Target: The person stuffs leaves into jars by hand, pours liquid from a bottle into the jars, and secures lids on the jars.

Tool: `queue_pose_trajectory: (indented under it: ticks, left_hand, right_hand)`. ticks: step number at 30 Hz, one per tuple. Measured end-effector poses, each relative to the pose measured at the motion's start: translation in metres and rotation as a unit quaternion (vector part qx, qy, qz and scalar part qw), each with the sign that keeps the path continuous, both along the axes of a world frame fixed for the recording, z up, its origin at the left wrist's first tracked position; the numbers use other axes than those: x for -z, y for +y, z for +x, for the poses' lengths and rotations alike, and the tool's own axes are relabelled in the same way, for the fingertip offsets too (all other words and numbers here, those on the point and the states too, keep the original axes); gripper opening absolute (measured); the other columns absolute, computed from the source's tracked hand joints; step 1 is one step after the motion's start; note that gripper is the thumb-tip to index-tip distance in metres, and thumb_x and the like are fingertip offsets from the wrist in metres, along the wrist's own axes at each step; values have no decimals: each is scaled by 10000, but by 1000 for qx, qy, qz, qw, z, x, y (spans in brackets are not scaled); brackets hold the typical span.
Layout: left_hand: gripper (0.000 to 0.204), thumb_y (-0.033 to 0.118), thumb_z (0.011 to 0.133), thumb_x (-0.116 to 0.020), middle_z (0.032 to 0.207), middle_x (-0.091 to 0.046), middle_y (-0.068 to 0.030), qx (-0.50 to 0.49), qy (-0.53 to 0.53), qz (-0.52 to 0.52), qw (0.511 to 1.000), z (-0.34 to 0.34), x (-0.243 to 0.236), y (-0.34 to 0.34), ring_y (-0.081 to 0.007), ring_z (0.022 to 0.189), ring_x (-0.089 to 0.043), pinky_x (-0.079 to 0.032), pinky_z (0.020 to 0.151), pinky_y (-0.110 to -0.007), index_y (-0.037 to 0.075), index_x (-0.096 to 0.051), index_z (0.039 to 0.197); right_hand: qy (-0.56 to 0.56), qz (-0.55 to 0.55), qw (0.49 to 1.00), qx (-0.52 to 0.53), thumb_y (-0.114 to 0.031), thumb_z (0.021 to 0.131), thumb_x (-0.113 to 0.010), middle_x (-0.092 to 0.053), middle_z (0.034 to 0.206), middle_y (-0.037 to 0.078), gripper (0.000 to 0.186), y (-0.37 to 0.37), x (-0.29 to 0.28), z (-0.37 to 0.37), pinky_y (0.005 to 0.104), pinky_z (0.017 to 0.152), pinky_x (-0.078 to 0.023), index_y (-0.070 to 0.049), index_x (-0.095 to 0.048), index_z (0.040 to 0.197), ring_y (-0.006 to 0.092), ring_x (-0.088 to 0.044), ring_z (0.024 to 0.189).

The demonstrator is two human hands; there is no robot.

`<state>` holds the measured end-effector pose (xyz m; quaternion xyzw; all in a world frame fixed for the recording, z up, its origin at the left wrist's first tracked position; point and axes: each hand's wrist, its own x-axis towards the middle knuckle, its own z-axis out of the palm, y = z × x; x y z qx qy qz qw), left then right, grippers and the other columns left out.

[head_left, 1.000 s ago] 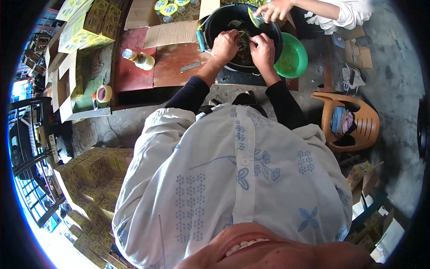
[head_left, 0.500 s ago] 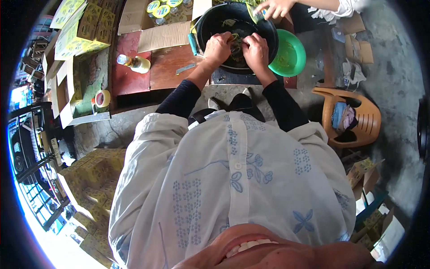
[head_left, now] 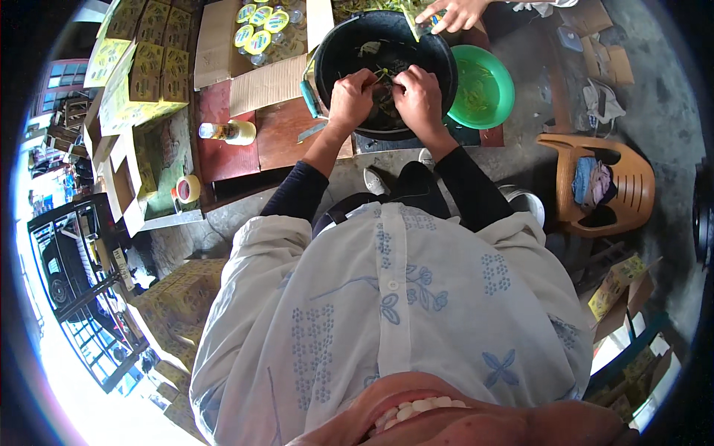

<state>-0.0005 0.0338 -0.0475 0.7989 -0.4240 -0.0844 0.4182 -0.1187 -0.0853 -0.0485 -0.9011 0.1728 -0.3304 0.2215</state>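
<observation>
Over a black bucket [head_left: 327, 70], both my hands work close together with bent fingers. My left hand [head_left: 351, 100] pinches one side of a few thin green stems [head_left: 383, 75]. The fingertips of my right hand [head_left: 419, 97] are closed on the other side of these stems. Darker plant bits lie in the bucket below, partly hidden by my hands. At the far rim, another person's hand [head_left: 455, 13] holds a pale green, clear-looking piece [head_left: 411, 22], whose kind I cannot tell.
A green basin [head_left: 506, 97] with plant bits adjoins the bucket's right side. Left of it are an open carton [head_left: 216, 44] of lidded cups, a bottle [head_left: 227, 132], a tape roll [head_left: 188, 189] and stacked yellow boxes [head_left: 145, 70]. An orange plastic chair [head_left: 632, 186] stands at right.
The whole view has shifted slightly. My hands remain over the bucket, now drawn slightly nearer its front edge, and the leafy bunch between them shows as a few thin stems.
</observation>
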Motion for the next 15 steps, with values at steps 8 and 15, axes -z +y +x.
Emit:
queue_pose_trajectory:
  ticks: [8, 15]
  left_hand:
    - [102, 26, 786, -680, 846, -711, -138, -4, -34, -27, 999, -6, -8, 0, -343, 829, -679, -544, 746, -424, 33, -676, 888]
    - [99, 63, 796, -700, 944, -713, -140, -38, -57, -67, 995, -2, -4, -1, -349, 907, -667, -526, 819, -403, 38, -697, 892]
  right_hand:
    - [-19, 7, 1000, 9, -49, 732, -701, -592, 799, 101, 87, -2, 0, 2, 441, 721, -445, -70, -652, 801, 326, -608, 789]
    - [-83, 137, 987, -6, -52, 726, -745, -614, 780, 94, 127, -5, 3, 3, 433, 705, -470, -68, -657, 817, 322, -629, 763]
